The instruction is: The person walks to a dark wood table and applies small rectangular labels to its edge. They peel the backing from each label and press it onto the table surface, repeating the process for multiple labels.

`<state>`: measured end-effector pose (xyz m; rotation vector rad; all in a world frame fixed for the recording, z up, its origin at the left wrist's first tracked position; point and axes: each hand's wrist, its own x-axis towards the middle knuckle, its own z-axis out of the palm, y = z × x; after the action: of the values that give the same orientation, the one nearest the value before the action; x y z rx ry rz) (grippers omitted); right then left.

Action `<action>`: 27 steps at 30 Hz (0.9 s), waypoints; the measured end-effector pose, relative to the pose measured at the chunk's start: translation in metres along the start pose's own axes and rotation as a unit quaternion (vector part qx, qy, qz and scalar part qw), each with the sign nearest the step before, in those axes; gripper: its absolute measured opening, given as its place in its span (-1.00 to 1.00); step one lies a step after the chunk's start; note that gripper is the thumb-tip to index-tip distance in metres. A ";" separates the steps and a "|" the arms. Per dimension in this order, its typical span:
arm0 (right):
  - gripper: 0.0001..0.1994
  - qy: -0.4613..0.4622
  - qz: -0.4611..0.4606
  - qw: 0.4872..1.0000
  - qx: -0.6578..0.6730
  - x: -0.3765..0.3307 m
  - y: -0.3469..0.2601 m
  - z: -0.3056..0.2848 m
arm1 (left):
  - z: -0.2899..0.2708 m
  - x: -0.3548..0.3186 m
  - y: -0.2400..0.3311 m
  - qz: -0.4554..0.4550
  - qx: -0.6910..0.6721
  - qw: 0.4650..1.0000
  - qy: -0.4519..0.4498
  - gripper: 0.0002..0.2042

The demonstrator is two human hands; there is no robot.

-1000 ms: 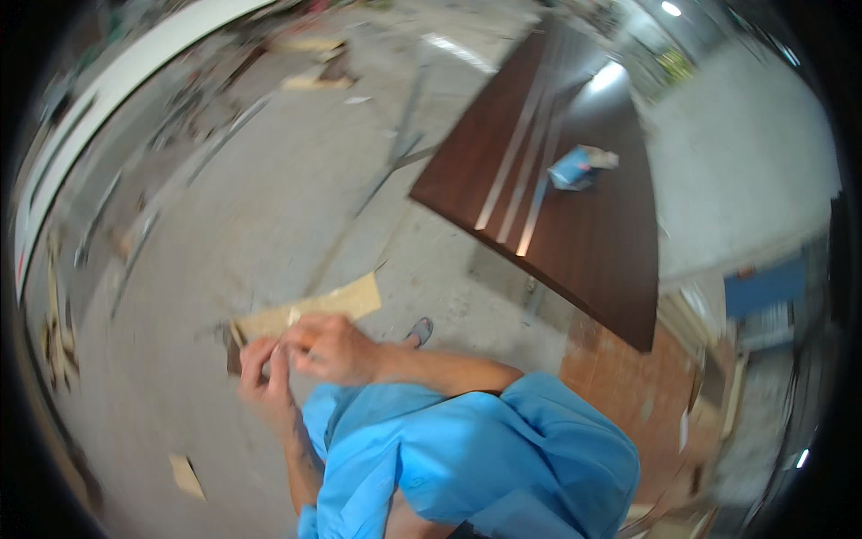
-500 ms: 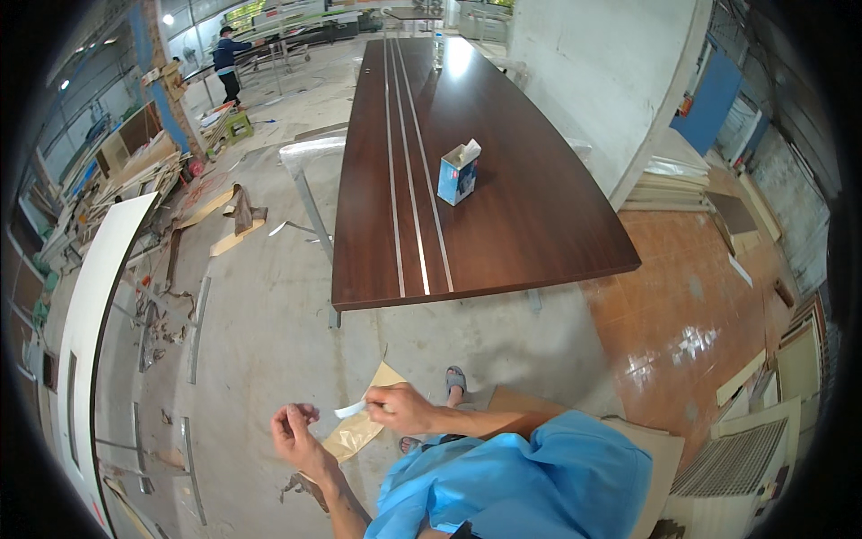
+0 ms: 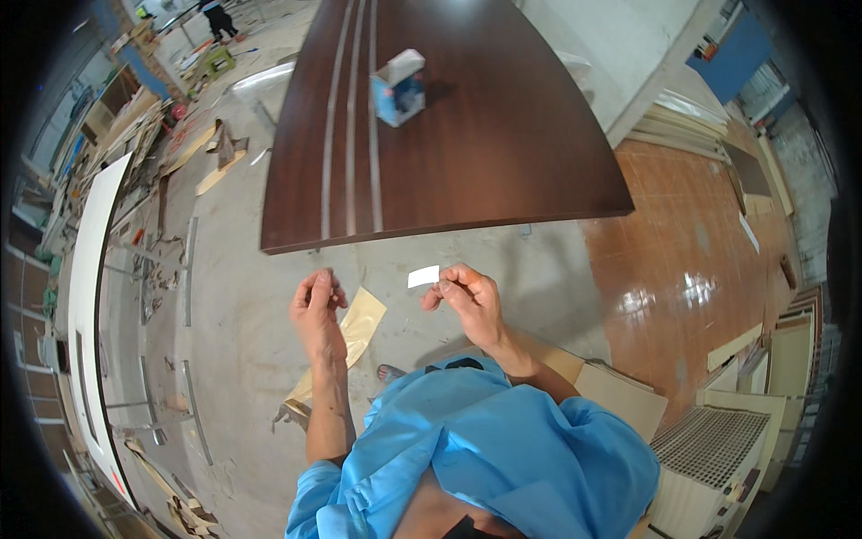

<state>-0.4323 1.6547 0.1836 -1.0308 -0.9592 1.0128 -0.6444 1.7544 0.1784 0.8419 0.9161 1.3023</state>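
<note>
The right hand (image 3: 469, 301) pinches a small white strip (image 3: 423, 276) between thumb and fingertips; the strip sticks out to the left of this hand, above the concrete floor (image 3: 557, 278). The left hand (image 3: 316, 305) is apart from the strip, its fingers closed together, but I cannot tell if it holds anything. A dark wooden table (image 3: 485, 135) with a small blue box (image 3: 399, 87) stands just beyond both hands.
</note>
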 end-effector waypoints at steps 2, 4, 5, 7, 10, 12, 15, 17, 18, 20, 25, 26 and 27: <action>-0.85 -0.015 0.004 0.999 0.028 0.001 -0.012 -0.048 | 0.024 -0.010 -0.043 0.033 0.197 0.979 0.044 -0.78; -0.84 -0.041 0.013 0.997 0.071 0.009 -0.022 -0.103 | 0.047 -0.024 -0.088 0.112 0.450 0.886 0.024 -0.75; -0.84 -0.047 0.033 0.996 0.073 0.012 -0.027 -0.130 | 0.057 -0.035 -0.106 0.120 0.607 0.786 -0.014 -0.73; -0.85 -0.057 0.059 0.993 0.088 0.014 -0.032 -0.167 | 0.078 -0.052 -0.135 0.039 0.650 0.757 -0.044 -0.74; -0.84 -0.052 0.088 0.991 0.085 0.013 -0.044 -0.219 | 0.128 -0.078 -0.158 0.032 0.672 0.737 -0.058 -0.76; -0.84 -0.051 0.087 0.992 0.072 0.017 -0.051 -0.243 | 0.170 -0.089 -0.162 0.074 0.611 0.787 -0.046 -0.78; -0.84 -0.063 0.083 0.992 -0.067 0.016 -0.062 -0.265 | 0.225 -0.102 -0.140 0.133 0.498 0.855 -0.056 -0.79; -0.89 -0.044 -0.002 0.977 -0.207 0.015 -0.067 -0.271 | 0.255 -0.107 -0.121 0.205 0.494 0.839 -0.100 -0.80; -0.90 -0.033 -0.062 0.960 -0.271 0.015 -0.068 -0.273 | 0.267 -0.106 -0.114 0.234 0.494 0.826 -0.134 -0.81; -0.92 -0.033 -0.116 0.934 -0.337 0.014 -0.071 -0.276 | 0.289 -0.104 -0.110 0.152 0.440 0.872 -0.153 -0.79; -0.88 -0.018 -0.188 0.885 -0.425 0.023 -0.081 -0.276 | 0.317 -0.091 -0.120 -0.020 0.282 0.941 -0.183 -0.72; -0.87 -0.012 -0.198 0.879 -0.433 0.027 -0.083 -0.277 | 0.320 -0.088 -0.123 -0.022 0.256 0.948 -0.187 -0.72; -0.88 -0.015 -0.206 0.869 -0.450 0.031 -0.084 -0.276 | 0.320 -0.084 -0.125 -0.035 0.247 0.951 -0.183 -0.72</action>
<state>-0.1466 1.6097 0.2046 -1.4661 -1.6615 0.1739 -0.3048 1.6585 0.2048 1.3754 0.9711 0.8178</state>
